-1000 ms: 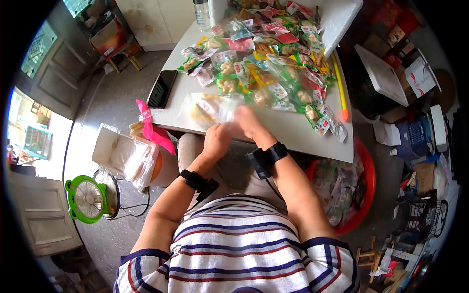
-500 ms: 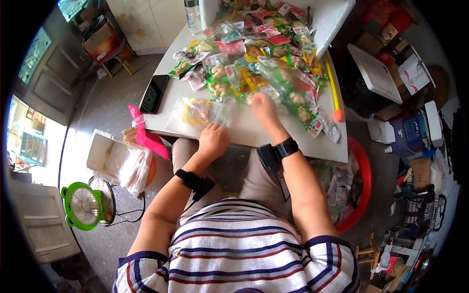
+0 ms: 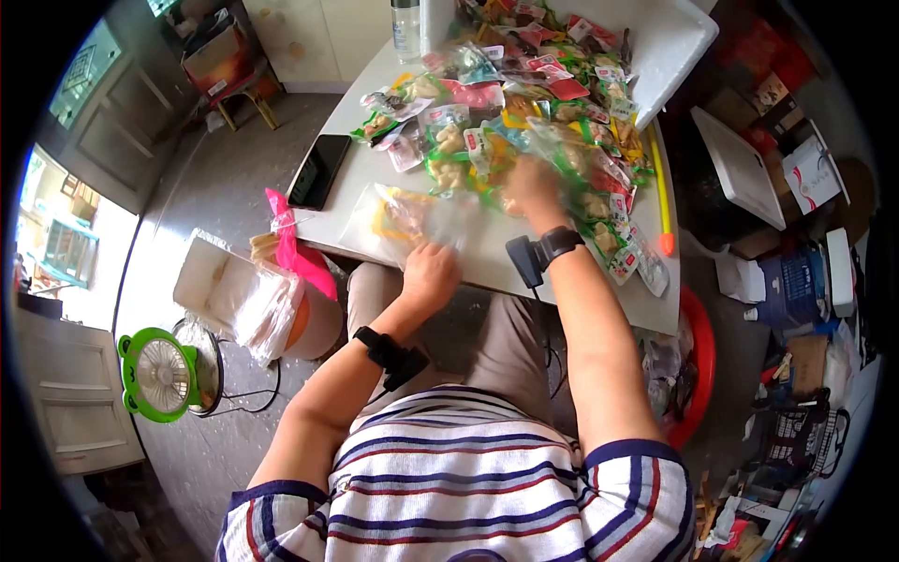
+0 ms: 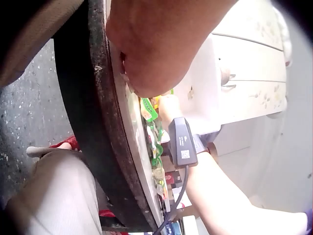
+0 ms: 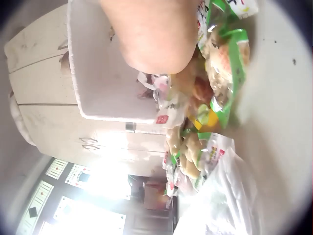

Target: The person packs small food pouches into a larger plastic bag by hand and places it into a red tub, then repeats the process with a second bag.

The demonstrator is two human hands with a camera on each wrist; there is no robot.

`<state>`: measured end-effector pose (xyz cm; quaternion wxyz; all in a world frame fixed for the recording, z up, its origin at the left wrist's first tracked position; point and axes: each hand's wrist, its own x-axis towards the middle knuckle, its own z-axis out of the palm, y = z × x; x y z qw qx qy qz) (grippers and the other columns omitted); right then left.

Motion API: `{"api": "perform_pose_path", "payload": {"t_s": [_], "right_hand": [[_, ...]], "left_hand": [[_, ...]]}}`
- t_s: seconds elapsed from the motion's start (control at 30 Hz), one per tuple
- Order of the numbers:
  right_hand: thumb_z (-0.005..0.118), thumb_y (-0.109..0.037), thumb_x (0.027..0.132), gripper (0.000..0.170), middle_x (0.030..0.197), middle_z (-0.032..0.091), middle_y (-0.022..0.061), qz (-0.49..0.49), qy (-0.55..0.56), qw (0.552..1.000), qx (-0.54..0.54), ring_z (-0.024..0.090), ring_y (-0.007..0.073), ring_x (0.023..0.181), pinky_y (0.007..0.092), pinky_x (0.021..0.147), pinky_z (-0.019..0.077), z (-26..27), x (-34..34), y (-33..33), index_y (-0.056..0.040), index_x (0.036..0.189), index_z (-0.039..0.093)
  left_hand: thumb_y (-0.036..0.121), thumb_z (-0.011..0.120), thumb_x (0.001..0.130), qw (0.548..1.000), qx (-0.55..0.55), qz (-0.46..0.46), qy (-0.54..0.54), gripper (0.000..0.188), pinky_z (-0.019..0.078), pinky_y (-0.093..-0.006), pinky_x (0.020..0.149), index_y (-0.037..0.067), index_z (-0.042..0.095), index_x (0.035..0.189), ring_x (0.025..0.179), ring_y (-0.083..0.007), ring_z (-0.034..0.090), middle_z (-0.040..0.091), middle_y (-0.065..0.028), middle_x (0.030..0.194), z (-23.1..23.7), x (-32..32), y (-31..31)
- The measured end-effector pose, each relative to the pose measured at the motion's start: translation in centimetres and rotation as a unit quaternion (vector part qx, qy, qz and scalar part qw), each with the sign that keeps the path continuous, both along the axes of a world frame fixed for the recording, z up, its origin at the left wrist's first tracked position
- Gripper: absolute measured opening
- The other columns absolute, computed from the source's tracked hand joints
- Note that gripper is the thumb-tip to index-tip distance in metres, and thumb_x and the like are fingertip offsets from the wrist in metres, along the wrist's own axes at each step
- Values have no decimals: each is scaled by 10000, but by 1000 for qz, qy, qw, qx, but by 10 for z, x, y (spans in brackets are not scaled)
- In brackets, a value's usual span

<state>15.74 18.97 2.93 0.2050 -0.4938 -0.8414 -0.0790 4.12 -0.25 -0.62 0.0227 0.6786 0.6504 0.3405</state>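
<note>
A clear plastic bag (image 3: pixel 448 223) lies on the white table near its front edge, with a yellow-edged packet (image 3: pixel 398 215) inside. My left hand (image 3: pixel 433 275) grips the bag's near edge, fingers curled in; the left wrist view shows mostly the back of that hand. Over the pile of small sealed food packets (image 3: pixel 451 174), my right hand (image 3: pixel 536 187) reaches down, blurred. Its fingertips are hidden, so I cannot tell whether it holds a packet. In the right wrist view, green-edged packets (image 5: pixel 230 73) lie beside it, and the bag (image 5: pixel 225 200) shows below.
A white foam box (image 3: pixel 674 56) lies at the table's back right, packets spilling from it. A phone (image 3: pixel 319 171) rests at the left edge, a yellow stick (image 3: pixel 661 187) at the right. Below stand a red basin (image 3: pixel 700 375), a foam container (image 3: pixel 208 272) and a green fan (image 3: pixel 159 375).
My right hand has left the bag and moved right and forward onto the packet pile. My left hand stays at the bag's near edge, the bag flat on the table.
</note>
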Motion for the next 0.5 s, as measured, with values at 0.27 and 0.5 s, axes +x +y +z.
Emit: {"api": "perform_pose_path", "payload": {"t_s": [0.27, 0.5], "right_hand": [[438, -124, 777, 119, 675, 533, 152, 135, 300, 939, 101, 513, 332, 594, 398, 521, 404, 58, 36, -21, -16, 768, 487], [462, -149, 814, 144, 687, 520, 8, 143, 492, 788, -342, 492, 76, 627, 234, 560, 421, 67, 62, -78, -15, 850, 502]], "left_hand": [[113, 525, 632, 999, -38, -16, 11, 113, 403, -378, 653, 37, 517, 716, 711, -293, 495, 511, -117, 697, 10, -1, -4], [224, 609, 656, 977, -15, 30, -210, 412, 406, -357, 690, -3, 476, 974, 785, -273, 501, 523, -135, 836, 32, 4, -7]]}}
